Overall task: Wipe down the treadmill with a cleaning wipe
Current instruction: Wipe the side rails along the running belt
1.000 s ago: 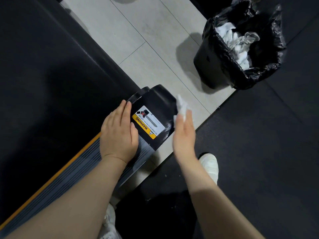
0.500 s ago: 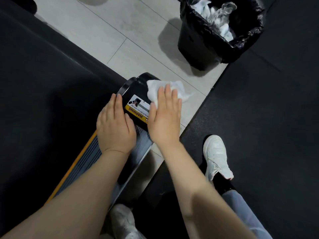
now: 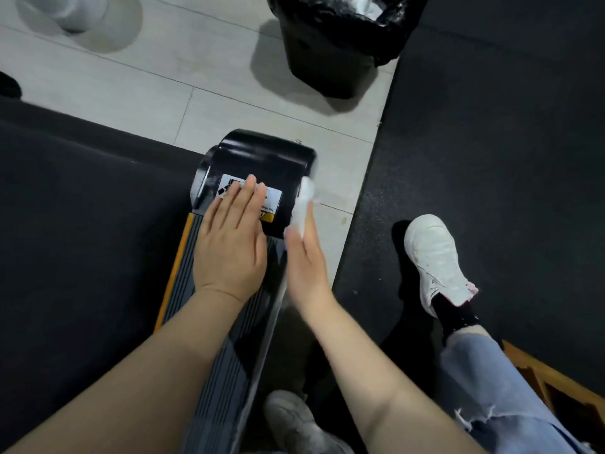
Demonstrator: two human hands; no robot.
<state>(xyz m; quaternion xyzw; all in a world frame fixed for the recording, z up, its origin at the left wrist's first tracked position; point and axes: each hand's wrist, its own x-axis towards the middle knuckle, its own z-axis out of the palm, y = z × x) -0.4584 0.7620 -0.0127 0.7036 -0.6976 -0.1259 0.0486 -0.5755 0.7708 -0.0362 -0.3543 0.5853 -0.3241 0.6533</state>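
Treadmill (image 3: 258, 158) end cap on grey tiles (image 3: 131, 86) beside black matting (image 3: 491, 158).

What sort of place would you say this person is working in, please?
Probably a gym: a treadmill with a black end cap stands on pale floor tiles beside dark rubber matting, with a lined bin nearby.

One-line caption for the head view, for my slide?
Left hand rests flat on treadmill end cap; right hand presses wipe against its side.
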